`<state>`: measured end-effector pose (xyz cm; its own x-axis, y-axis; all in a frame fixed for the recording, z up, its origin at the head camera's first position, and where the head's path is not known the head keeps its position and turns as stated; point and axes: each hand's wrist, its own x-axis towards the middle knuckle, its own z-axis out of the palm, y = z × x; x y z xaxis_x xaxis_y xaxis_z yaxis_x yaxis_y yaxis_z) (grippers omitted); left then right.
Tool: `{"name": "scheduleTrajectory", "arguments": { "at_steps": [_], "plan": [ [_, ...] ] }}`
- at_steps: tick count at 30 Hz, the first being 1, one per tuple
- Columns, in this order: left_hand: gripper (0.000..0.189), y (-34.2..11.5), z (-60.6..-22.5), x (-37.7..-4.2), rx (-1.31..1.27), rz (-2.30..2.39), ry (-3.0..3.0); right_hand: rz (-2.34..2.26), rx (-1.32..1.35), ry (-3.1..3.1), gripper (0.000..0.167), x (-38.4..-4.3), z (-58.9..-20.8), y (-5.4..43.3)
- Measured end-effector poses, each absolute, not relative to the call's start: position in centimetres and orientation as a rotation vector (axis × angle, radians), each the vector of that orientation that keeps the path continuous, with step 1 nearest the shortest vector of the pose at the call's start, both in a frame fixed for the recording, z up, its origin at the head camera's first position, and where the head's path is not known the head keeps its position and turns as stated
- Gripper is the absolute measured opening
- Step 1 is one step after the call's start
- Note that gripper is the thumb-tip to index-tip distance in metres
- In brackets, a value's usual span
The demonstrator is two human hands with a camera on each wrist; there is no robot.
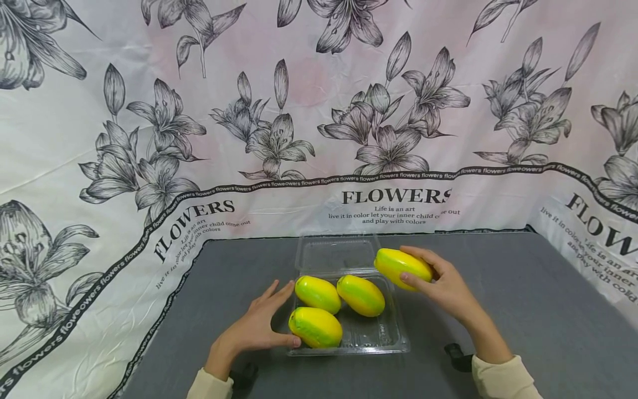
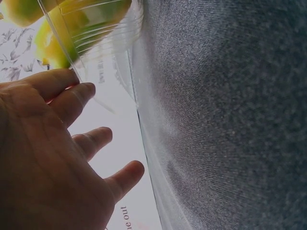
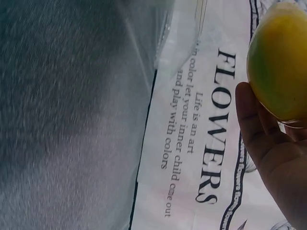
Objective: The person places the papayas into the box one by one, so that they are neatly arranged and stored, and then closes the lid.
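In the head view, a clear plastic box [image 1: 371,335] sits on the grey tabletop [image 1: 498,288], its lid [image 1: 336,254] folded back toward the printed cloth [image 1: 269,213], presumably so that the base can be reached from above. Three yellow-green fruits lie in the base: a far left fruit [image 1: 317,294], a far right fruit [image 1: 361,295] and a near left fruit [image 1: 316,328]. The ribbed floor shows at the near right. The left hand [image 1: 255,322] is spread wide along the left side, thumb by the near corner, probably to steady so light a box. The right hand [image 1: 446,285] holds a fourth fruit [image 1: 404,267] over the far right corner, thumb opposite the fingers, a grip that suits a smooth, rounded skin and leaves the left end free.

In the left wrist view, the fingers fan apart, the upper fingertips at the clear wall, with fruit beyond it; whether they press cannot be told.

In the right wrist view, fingers support the held fruit from below; the thumb is out of sight.
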<state>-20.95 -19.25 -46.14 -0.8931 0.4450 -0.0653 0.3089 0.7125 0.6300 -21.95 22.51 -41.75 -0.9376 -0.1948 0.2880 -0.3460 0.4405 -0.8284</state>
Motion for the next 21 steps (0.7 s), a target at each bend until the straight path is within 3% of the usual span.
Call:
{"name": "scheduleTrajectory", "arguments": {
  "at_steps": [21],
  "plan": [
    [0.115,-19.3,-46.1,-21.0,0.607,0.952,2.698,1.670,0.662,-2.519,0.050,-21.3,-42.8,19.4]
  ]
}}
